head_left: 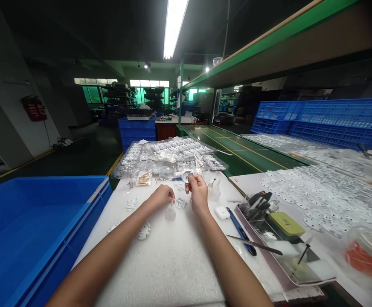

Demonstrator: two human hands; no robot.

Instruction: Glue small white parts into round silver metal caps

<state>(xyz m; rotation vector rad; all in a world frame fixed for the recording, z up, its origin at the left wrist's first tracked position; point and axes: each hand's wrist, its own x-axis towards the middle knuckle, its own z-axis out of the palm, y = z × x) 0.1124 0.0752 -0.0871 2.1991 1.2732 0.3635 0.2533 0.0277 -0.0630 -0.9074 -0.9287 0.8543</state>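
Between the thumb and fingers of my right hand (198, 194), a small round white disc (187, 176) is held up above the table. My left hand (164, 195) is closed in a pinch; what its fingertips hold is too small to make out. Just below those fingertips is a small translucent bottle (170, 212) with a narrow tip. Small white parts (181, 203) lie in a loose pile between the hands, with another pile (131, 204) to the left. A white round piece (144, 231) rests near my left forearm, which partly hides another.
Trays of white parts (176, 149) are stacked at the back, with cotton swabs (143, 178) in front. A blue bin (45, 217) stands left. To the right are a white case (222, 212), a blue cutter (240, 230) and a tool box (269, 247); many white discs (326, 192) lie beyond.
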